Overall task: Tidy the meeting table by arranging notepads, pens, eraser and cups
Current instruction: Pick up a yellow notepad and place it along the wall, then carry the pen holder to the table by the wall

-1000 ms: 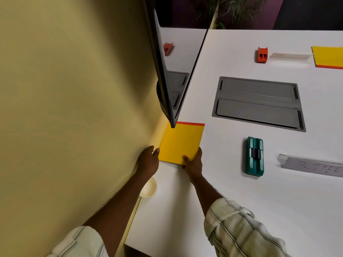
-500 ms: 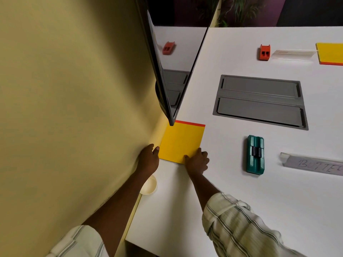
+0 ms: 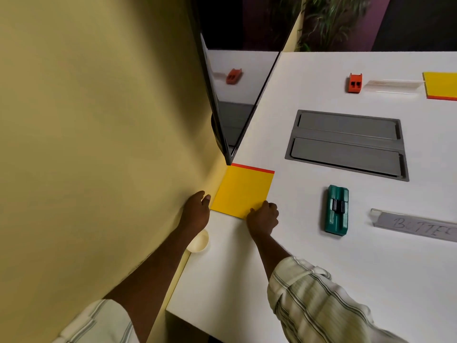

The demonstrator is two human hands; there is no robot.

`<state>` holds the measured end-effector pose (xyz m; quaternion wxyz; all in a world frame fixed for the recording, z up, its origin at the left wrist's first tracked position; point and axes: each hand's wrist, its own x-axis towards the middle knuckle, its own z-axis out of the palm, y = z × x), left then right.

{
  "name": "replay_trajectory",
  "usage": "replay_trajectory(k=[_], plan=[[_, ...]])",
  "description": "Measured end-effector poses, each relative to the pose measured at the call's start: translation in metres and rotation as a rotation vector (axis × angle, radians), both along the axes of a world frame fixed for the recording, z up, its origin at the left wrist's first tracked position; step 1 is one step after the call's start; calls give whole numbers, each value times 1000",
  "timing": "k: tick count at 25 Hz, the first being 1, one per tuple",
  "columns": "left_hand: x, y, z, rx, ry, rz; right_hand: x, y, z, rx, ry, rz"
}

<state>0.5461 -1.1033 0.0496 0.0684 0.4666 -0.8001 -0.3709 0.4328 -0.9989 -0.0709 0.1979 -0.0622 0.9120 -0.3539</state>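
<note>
A yellow notepad (image 3: 243, 191) with a red strip on its far edge lies flat at the table's left edge, against the wall and just below the screen's corner. My left hand (image 3: 196, 210) touches its near left corner with curled fingers. My right hand (image 3: 263, 216) rests on its near right corner, fingers bent. A cream cup (image 3: 199, 242) stands by the table edge, partly hidden under my left forearm. A green eraser (image 3: 337, 210) lies to the right of the pad. A second yellow notepad (image 3: 441, 85) sits at the far right.
A yellow wall (image 3: 99, 144) runs along the left, with a dark screen (image 3: 215, 107) hanging over the table edge. A grey cable hatch (image 3: 347, 144) is set into the white table (image 3: 321, 268). An orange block (image 3: 355, 82) and two clear name holders (image 3: 393, 85) (image 3: 418, 225) lie further right.
My right hand has drawn back to the pad's near right corner and curled its fingers. The notepad and my left hand have hardly moved.
</note>
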Motion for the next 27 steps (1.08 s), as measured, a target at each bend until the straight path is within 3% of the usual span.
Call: replay_trajectory(k=[15,19,27], plan=[[51,104,28,-160,158,-308,51,92,66,70,223,55],[91,142,36,-173,239,-360,105,123,93,67,348,50],[194,209,59,-159,332,-476,250,188,144,37,414,94]])
